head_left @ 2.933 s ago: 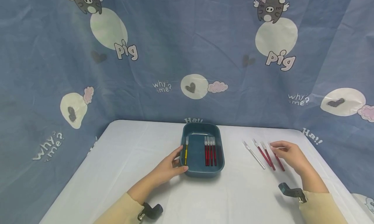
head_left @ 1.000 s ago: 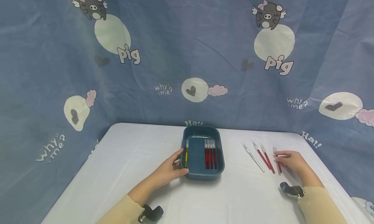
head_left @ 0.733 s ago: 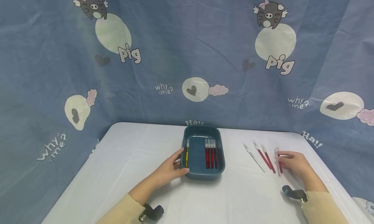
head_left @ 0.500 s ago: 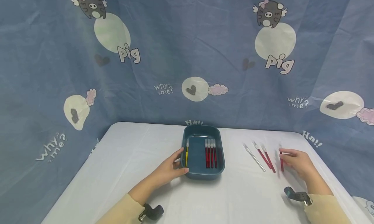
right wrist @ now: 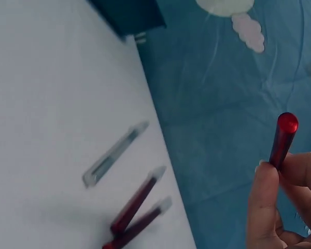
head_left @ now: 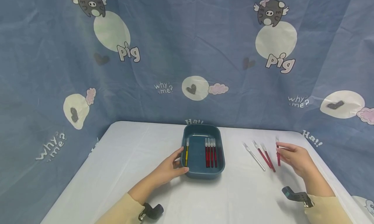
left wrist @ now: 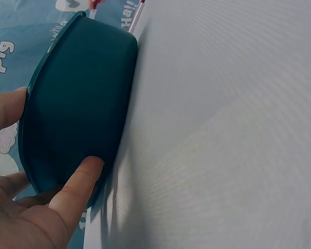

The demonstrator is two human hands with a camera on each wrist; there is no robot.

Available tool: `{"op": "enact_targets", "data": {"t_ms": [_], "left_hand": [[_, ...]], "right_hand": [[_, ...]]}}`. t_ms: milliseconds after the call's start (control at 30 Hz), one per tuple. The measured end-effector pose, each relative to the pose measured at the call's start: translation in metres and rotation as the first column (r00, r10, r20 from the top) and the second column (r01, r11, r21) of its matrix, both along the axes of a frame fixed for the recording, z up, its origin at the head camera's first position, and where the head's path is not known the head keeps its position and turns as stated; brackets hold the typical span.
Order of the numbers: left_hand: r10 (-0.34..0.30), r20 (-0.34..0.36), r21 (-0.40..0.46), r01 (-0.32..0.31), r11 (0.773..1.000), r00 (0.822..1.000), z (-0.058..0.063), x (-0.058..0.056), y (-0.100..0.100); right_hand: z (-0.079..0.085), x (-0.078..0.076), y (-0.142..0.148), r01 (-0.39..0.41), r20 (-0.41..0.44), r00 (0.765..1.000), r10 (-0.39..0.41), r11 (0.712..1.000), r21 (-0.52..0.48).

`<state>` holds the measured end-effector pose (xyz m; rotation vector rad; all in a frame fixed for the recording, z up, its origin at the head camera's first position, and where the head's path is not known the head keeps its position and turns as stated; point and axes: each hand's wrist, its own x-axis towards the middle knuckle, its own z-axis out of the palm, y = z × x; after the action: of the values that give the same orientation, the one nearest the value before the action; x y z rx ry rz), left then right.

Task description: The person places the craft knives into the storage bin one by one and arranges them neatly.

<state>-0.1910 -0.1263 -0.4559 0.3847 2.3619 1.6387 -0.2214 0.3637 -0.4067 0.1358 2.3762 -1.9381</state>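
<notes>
A dark teal plastic tray stands at the back middle of the table. My left hand holds its left side, thumb near the front corner; in the left wrist view a fingertip presses its outer wall. Inside lie a yellow craft knife at the left and several red craft knives side by side at the right, all with clear caps. My right hand pinches another red craft knife near its capped end, raised off the table; its red butt end faces the right wrist camera.
Left of my right hand lie a silver craft knife and two red craft knives, crossing near their lower ends. The white tabletop ends at a blue patterned cloth behind it.
My right hand has taken hold of the rightmost red craft knife, first shifting it on the table, then lifting it. My left hand stays on the tray.
</notes>
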Motion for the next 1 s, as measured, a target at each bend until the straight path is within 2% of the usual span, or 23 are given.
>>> {"op": "enact_targets", "data": {"t_ms": [133,567,800,1000], "left_hand": [[0.002,-0.002,0.004,-0.002,1.0,1.0,0.0,-0.001,0.0],[-0.015,-0.009,0.003,0.015,1.0,1.0,0.005,-0.001,0.001],[-0.004,-0.005,-0.01,0.004,1.0,1.0,0.005,0.0,0.001],[0.0,-0.001,0.001,0.0,1.0,1.0,0.004,0.0,0.001]], "right_hand": [[0.011,0.002,-0.011,-0.022,-0.011,1.0,0.021,0.996,-0.085],[0.042,0.006,-0.062,-0.067,-0.045,0.997,0.061,0.984,-0.167],[0.05,0.001,-0.093,-0.106,-0.038,0.994,0.1,0.978,-0.177],[0.048,-0.004,-0.128,-0.129,-0.025,0.992,0.127,0.981,-0.146]]}}
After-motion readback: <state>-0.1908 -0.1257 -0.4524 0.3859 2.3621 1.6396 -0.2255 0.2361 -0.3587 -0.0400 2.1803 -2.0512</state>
